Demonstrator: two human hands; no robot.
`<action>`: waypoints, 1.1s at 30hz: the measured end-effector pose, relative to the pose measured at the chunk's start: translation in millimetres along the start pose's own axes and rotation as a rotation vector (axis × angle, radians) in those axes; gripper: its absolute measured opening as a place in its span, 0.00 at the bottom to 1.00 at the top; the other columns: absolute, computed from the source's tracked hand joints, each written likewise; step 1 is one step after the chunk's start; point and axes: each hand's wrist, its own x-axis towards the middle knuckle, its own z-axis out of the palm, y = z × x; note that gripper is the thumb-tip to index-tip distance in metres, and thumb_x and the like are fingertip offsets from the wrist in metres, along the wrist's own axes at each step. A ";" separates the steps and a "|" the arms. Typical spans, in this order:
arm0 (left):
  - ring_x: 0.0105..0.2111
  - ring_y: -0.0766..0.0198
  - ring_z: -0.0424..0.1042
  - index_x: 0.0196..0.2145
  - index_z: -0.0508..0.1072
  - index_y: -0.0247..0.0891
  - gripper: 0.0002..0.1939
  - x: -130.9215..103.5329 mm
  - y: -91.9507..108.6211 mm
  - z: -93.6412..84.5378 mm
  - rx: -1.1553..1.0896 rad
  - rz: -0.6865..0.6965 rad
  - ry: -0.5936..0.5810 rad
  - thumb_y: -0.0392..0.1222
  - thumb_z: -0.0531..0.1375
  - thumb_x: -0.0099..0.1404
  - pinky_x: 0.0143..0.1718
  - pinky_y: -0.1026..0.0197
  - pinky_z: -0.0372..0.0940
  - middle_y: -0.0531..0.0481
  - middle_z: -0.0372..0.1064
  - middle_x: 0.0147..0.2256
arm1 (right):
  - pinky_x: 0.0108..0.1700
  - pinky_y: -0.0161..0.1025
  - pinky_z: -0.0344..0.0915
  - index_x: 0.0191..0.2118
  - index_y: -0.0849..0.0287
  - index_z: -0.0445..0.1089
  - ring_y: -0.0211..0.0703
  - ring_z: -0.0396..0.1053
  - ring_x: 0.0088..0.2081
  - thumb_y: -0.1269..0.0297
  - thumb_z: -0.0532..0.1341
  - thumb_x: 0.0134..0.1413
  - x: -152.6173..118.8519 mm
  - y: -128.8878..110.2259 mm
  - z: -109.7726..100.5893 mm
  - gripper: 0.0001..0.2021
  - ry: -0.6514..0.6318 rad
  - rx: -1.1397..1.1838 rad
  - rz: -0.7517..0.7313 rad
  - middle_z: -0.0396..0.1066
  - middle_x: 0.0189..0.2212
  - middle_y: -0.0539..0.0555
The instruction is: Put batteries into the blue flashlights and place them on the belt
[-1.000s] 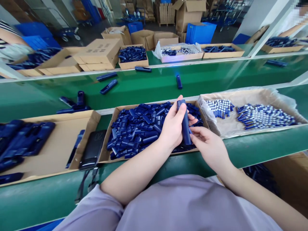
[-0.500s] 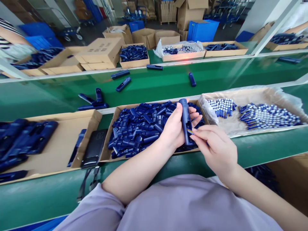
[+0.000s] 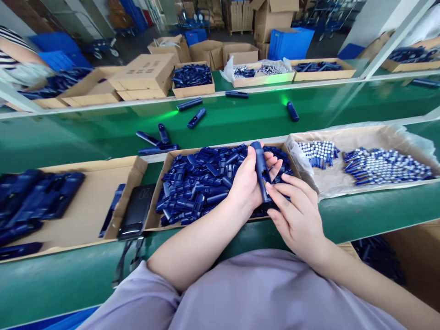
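My left hand (image 3: 245, 185) is wrapped round a dark blue tubular plastic housing (image 3: 258, 158), tilted with its wider end away from me. A long slot in its side faces right, and part of a battery (image 3: 264, 178) shows inside. My right hand (image 3: 297, 213) has its fingers apart, with the index fingertip on the battery at the slot. Its thumb is near the housing's lower end; whether they touch I cannot tell. Beneath both hands is a cardboard tray (image 3: 150, 221) heaped with blue plastic parts (image 3: 192, 178).
Right stands a lined tray (image 3: 338, 181) of batteries (image 3: 388, 166). Left are a black power bank (image 3: 136, 211) and a tray (image 3: 91, 206) with blue housings (image 3: 63, 197). Several housings lie on the green conveyor belt (image 3: 233, 121). A person's striped sleeve (image 3: 13, 46) shows far left.
The battery, earlier pinched in my right fingers at the slot, now sits inside the housing. My right fingers have spread. Housings on the belt have shifted right, and green light shows beside two.
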 end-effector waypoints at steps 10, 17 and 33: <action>0.26 0.72 0.69 0.43 0.72 0.37 0.15 1.1 -3.3 -2.3 0.030 -0.015 0.049 0.48 0.52 0.72 0.41 0.62 0.72 0.52 0.67 0.30 | 0.65 0.61 0.53 0.61 0.63 0.65 0.60 0.44 0.68 0.58 0.50 0.68 0.6 5.9 -4.6 0.22 -0.191 0.075 -0.009 0.65 0.57 0.62; 0.22 0.72 0.64 0.44 0.70 0.42 0.16 -9.3 -0.9 3.9 0.135 -0.124 -0.006 0.55 0.52 0.70 0.30 0.66 0.69 0.54 0.63 0.26 | 0.61 0.52 0.61 0.58 0.57 0.67 0.51 0.60 0.62 0.59 0.48 0.69 3.0 56.2 -42.0 0.19 -0.156 0.132 0.141 0.69 0.54 0.58; 0.30 0.65 0.74 0.44 0.70 0.35 0.11 -4.5 -3.8 -4.6 0.140 -0.302 -0.033 0.45 0.55 0.70 0.35 0.59 0.73 0.45 0.73 0.38 | 0.46 0.57 0.58 0.43 0.80 0.73 0.76 0.63 0.52 0.65 0.63 0.49 39.2 228.6 -43.4 0.20 -0.478 -0.726 0.994 0.63 0.50 0.85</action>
